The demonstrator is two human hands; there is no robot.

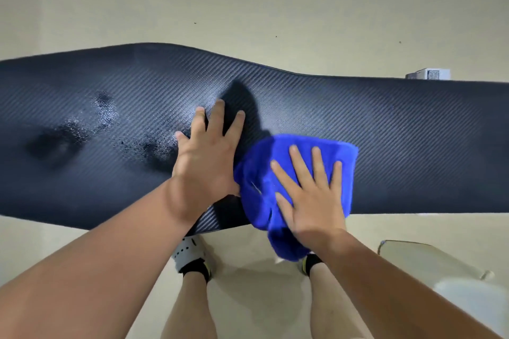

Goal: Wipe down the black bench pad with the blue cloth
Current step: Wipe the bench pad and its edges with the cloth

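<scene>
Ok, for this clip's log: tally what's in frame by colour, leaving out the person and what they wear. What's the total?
Black: 1, the bench pad
Blue: 1, the cloth under the right hand
White or pale: 2, the small box beyond the pad's far edge, the bottle lying on the floor
Total: 4

The scene was evenly and fairly brightly lit from overhead, leaving a dark shadow just above the left hand [205, 151] on the black bench pad [385, 132] and soft shadows on the pale floor [248, 3] at the lower centre. Pale sheen glared off the wet patches left of centre on the pad. Wide-angle distortion bowed the pad's long edges, and the forearms at the bottom corners looked soft and stretched.
</scene>
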